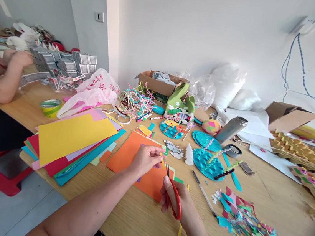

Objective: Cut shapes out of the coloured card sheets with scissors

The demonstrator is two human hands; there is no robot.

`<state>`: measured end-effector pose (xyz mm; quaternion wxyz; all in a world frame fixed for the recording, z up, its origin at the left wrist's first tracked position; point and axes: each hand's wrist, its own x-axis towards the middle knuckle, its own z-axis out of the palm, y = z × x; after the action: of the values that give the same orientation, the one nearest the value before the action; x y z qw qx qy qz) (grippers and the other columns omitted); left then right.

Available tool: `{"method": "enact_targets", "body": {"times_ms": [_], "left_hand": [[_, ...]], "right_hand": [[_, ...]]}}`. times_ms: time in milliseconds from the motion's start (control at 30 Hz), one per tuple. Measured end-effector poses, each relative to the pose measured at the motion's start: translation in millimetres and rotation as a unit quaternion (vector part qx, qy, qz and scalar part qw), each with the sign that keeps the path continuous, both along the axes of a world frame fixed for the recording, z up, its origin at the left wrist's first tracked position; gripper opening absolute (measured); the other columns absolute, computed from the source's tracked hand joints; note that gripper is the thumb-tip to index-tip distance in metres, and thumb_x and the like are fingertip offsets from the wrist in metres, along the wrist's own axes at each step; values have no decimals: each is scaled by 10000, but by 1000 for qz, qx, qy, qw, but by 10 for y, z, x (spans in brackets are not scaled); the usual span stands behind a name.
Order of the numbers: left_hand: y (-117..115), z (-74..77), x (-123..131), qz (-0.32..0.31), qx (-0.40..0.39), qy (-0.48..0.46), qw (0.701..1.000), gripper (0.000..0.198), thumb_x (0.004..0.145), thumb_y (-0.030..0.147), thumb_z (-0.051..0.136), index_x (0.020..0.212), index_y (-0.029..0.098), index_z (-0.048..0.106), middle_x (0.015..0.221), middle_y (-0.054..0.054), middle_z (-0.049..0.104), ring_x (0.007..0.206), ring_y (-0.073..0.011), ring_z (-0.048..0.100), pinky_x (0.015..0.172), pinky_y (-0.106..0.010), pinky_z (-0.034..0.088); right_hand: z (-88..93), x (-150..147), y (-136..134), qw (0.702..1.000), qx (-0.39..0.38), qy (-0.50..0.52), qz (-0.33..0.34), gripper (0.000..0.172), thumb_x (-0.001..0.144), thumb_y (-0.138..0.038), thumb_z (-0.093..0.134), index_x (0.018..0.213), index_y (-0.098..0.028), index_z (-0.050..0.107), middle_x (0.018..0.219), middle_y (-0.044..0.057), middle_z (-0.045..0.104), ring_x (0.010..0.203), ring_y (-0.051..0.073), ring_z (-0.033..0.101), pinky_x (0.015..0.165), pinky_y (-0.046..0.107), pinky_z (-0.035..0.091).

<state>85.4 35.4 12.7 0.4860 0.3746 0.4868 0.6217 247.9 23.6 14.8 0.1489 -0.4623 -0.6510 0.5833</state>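
On the table (137, 223), paper stack (73, 138) left, scrap pile (250, 227) right, scissors (177, 200) between, glue bottle (189, 155) behind them

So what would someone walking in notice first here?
Probably the right hand working red scissors into a small paper piece pinched by the left hand, over an orange sheet. Left of that lies a fanned stack of coloured paper topped by a yellow sheet, and a heap of scraps sits at the right.

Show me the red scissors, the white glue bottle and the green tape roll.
red scissors (177, 200), head view, on the red handle loop.
white glue bottle (189, 156), head view, on its body.
green tape roll (50, 108), head view, on its outer side.
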Motion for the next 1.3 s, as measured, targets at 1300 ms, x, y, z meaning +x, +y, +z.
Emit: {"method": "enact_targets", "body": {"times_ms": [1300], "left_hand": [[-25, 34, -23, -64, -27, -77, 995, 542, 535, 119, 774, 1074, 174, 740, 960, -95, 751, 740, -138, 624, 652, -270, 521]], "right_hand": [[-42, 7, -6, 999, 29, 5, 17, 612, 806, -772, 425, 655, -183, 492, 523, 21, 611, 425, 131, 575, 440, 227, 349]]}}
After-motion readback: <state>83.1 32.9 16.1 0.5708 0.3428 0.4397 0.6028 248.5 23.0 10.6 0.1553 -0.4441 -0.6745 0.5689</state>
